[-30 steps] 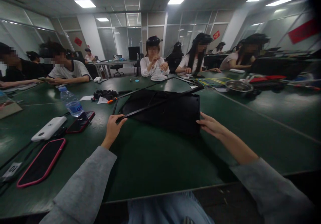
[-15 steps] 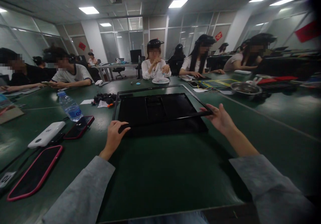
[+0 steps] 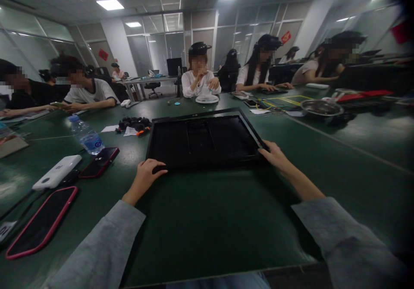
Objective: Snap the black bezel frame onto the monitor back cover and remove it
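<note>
Frame (image 3: 203, 140) flat on table (image 3: 207, 220), left hand (image 3: 145, 174), right hand (image 3: 273, 154) gripping near corners (one each)

The bottle label (image 3: 92, 142) and wall signs (image 3: 102, 54) are unreadably blurred.

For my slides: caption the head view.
Left hand and right hand rest on a black framed panel on the green table.

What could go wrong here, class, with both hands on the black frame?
1. The left hand and right hand rest only at the near corners of the frame. The thin frame might flex or seat crooked on the panel along its far edge.
2. Either hand could be pinched at the frame's edge.
3. The bottle stands beside a phone, left of the panel. A stray elbow might tip it.
</note>
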A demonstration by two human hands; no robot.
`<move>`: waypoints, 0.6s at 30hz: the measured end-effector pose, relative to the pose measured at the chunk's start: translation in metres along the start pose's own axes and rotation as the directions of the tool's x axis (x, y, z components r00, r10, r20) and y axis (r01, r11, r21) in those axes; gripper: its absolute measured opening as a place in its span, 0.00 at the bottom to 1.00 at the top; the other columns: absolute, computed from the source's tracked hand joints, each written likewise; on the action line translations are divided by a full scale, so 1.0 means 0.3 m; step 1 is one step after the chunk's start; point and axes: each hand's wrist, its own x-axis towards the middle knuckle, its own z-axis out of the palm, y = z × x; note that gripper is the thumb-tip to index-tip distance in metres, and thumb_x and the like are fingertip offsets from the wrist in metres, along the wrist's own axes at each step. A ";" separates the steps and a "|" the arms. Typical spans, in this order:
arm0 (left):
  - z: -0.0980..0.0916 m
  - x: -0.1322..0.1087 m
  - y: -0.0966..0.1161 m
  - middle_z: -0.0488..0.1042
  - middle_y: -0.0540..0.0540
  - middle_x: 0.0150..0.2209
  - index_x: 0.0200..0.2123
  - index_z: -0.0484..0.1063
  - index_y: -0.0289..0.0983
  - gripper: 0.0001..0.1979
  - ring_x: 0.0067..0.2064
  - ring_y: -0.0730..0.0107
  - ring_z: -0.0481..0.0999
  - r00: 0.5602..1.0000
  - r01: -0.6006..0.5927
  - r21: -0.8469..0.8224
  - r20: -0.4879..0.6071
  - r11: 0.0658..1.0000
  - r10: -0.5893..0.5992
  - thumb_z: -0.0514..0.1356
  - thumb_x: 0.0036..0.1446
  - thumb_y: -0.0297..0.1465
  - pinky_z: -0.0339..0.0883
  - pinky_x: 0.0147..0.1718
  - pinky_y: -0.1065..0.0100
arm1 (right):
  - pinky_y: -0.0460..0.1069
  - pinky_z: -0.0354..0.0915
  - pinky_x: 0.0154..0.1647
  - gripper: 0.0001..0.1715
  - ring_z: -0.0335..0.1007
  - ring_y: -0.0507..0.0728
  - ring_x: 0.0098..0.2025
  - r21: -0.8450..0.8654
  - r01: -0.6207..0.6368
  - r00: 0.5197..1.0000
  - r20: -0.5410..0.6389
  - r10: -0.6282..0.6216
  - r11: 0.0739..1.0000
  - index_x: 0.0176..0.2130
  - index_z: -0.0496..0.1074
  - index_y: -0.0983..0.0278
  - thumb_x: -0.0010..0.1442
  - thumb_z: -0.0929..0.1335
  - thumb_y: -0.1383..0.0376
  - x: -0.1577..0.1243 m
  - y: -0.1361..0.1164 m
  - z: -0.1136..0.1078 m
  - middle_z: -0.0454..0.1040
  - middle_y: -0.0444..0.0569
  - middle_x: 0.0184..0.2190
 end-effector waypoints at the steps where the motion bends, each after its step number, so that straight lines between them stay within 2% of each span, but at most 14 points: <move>1: 0.000 -0.001 -0.004 0.81 0.44 0.47 0.46 0.80 0.44 0.12 0.53 0.56 0.76 1.000 0.000 0.003 0.010 1.000 0.000 0.66 0.61 0.41 0.62 0.59 0.49 | 0.64 0.63 0.59 0.24 0.70 0.67 0.53 -0.021 -0.019 1.000 0.018 0.019 1.000 0.51 0.78 0.60 0.56 0.67 0.58 -0.001 0.010 0.011 0.76 0.54 0.43; 4: -0.004 -0.001 -0.008 0.80 0.44 0.49 0.46 0.80 0.45 0.13 0.55 0.54 0.75 0.999 -0.002 0.021 0.047 1.000 0.001 0.65 0.62 0.43 0.61 0.60 0.47 | 0.66 0.61 0.61 0.25 0.68 0.69 0.56 -0.051 -0.048 0.998 0.026 0.049 0.998 0.50 0.77 0.61 0.54 0.68 0.58 -0.005 0.028 0.047 0.75 0.57 0.45; 6: -0.005 0.000 -0.007 0.79 0.43 0.52 0.49 0.79 0.46 0.15 0.58 0.52 0.73 0.999 0.018 0.050 0.030 0.999 -0.020 0.63 0.63 0.44 0.61 0.60 0.46 | 0.66 0.61 0.60 0.26 0.69 0.69 0.55 -0.062 -0.026 1.000 0.013 0.027 0.998 0.51 0.75 0.63 0.54 0.68 0.57 -0.008 0.033 0.071 0.75 0.58 0.46; 8: -0.002 0.003 -0.010 0.76 0.41 0.57 0.55 0.76 0.45 0.19 0.61 0.49 0.70 0.995 0.085 0.092 -0.066 0.992 -0.079 0.60 0.66 0.45 0.62 0.59 0.45 | 0.66 0.61 0.60 0.29 0.70 0.67 0.52 -0.058 -0.003 1.000 -0.005 0.003 0.998 0.54 0.74 0.65 0.55 0.67 0.58 -0.007 0.035 0.088 0.76 0.59 0.46; 10: 0.005 0.009 -0.022 0.73 0.37 0.60 0.61 0.71 0.42 0.24 0.63 0.47 0.68 0.967 0.184 0.122 -0.200 0.975 -0.158 0.58 0.67 0.46 0.64 0.58 0.46 | 0.66 0.60 0.60 0.30 0.71 0.66 0.50 -0.055 0.002 1.000 -0.022 -0.004 0.999 0.56 0.73 0.65 0.56 0.67 0.57 -0.002 0.035 0.099 0.76 0.58 0.45; 12: 0.012 0.018 -0.043 0.71 0.34 0.62 0.65 0.66 0.38 0.29 0.63 0.45 0.69 0.935 0.268 0.123 -0.274 0.955 -0.227 0.57 0.66 0.47 0.66 0.57 0.47 | 0.66 0.60 0.60 0.32 0.70 0.66 0.50 -0.064 -0.004 1.000 -0.025 0.002 0.998 0.58 0.72 0.65 0.57 0.66 0.57 0.007 0.034 0.106 0.76 0.59 0.45; 15: 0.023 0.036 -0.082 0.69 0.30 0.63 0.66 0.64 0.33 0.33 0.59 0.45 0.74 0.912 0.358 0.111 -0.255 0.927 -0.322 0.58 0.65 0.48 0.69 0.55 0.48 | 0.65 0.59 0.61 0.33 0.69 0.67 0.52 -0.079 -0.002 1.000 0.007 0.002 0.997 0.61 0.71 0.67 0.59 0.65 0.57 0.018 0.031 0.110 0.75 0.61 0.48; 18: 0.032 0.053 -0.109 0.73 0.32 0.60 0.61 0.69 0.35 0.25 0.57 0.48 0.76 0.913 0.372 0.119 -0.227 0.920 -0.340 0.54 0.68 0.41 0.69 0.56 0.49 | 0.65 0.60 0.60 0.33 0.67 0.68 0.54 -0.081 0.014 1.000 0.004 -0.014 0.997 0.62 0.71 0.66 0.60 0.64 0.59 0.018 0.019 0.110 0.75 0.61 0.49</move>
